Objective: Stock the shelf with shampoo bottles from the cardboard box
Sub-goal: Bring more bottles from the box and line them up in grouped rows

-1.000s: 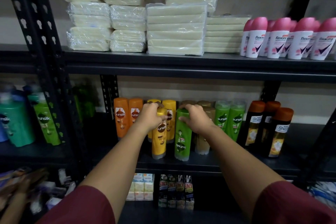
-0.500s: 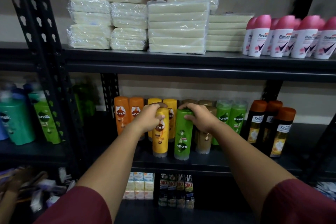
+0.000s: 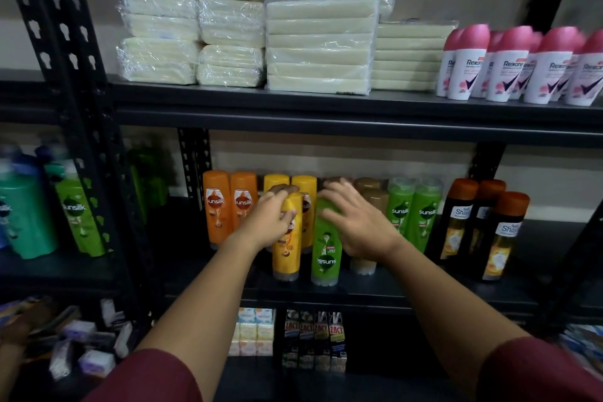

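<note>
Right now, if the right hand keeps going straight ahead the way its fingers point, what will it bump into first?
Probably the brown bottles standing just behind the green bottle. The right hand has its fingers spread over that green bottle's top, pointing up and back into the shelf. Depth is hard to judge, so the fingertips may already be near them.

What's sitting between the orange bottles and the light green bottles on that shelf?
In the head view: yellow bottles, the front yellow bottle held by the left hand, an upside-down green bottle under the right hand, and brown bottles.
</note>
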`<state>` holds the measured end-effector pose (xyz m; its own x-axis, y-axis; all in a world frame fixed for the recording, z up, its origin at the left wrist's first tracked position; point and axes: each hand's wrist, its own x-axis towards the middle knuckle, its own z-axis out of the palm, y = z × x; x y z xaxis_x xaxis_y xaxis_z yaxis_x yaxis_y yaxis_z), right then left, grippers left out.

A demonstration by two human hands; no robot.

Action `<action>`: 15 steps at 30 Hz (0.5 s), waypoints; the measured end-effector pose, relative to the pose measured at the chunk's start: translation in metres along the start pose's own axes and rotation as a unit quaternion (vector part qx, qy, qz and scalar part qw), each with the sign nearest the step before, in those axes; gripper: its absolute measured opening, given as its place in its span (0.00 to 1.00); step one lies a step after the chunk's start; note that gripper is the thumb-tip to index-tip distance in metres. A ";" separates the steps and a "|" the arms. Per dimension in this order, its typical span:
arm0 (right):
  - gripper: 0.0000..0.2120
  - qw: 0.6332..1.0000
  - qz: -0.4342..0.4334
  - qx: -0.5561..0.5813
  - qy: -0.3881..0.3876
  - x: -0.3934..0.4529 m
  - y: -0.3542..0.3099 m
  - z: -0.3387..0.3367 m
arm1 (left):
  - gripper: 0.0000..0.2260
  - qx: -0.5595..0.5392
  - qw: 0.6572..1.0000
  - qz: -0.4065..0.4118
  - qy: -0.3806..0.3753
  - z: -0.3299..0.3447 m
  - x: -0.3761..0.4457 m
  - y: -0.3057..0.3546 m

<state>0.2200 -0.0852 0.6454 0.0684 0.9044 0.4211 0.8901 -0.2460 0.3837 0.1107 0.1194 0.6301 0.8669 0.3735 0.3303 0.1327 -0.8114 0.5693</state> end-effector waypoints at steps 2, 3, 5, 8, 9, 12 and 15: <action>0.21 0.992 -0.085 -0.092 -0.033 -0.001 -0.008 0.010 | 0.23 -0.012 1.000 0.015 0.007 0.003 -0.004 0.000; 0.18 0.984 -0.113 -0.127 -0.052 -0.003 -0.012 0.012 | 0.23 -0.009 1.000 0.023 0.013 0.005 -0.006 -0.001; 0.17 0.970 -0.150 -0.178 -0.072 -0.004 -0.020 0.015 | 0.22 -0.007 0.999 0.041 0.024 0.009 -0.007 -0.004; 0.26 0.958 -0.156 -0.223 -0.092 -0.003 -0.030 0.024 | 0.22 0.020 0.997 0.055 0.041 0.013 -0.008 -0.008; 0.24 0.952 -0.154 -0.241 -0.107 -0.001 -0.032 0.028 | 0.22 0.029 0.997 0.056 0.042 0.014 -0.008 -0.008; 0.14 0.933 -0.136 -0.283 -0.178 0.001 -0.034 0.035 | 0.21 0.033 0.997 0.057 0.042 0.012 -0.006 -0.009; 0.13 0.925 -0.103 -0.286 -0.227 0.004 -0.036 0.038 | 0.21 0.034 0.997 0.053 0.044 0.009 -0.006 -0.013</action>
<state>0.2055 -0.0594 0.6020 0.2217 0.9739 -0.0490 0.5299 -0.0782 0.8445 0.1081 0.1240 0.6141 0.8323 0.3192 0.4532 0.0769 -0.8761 0.4759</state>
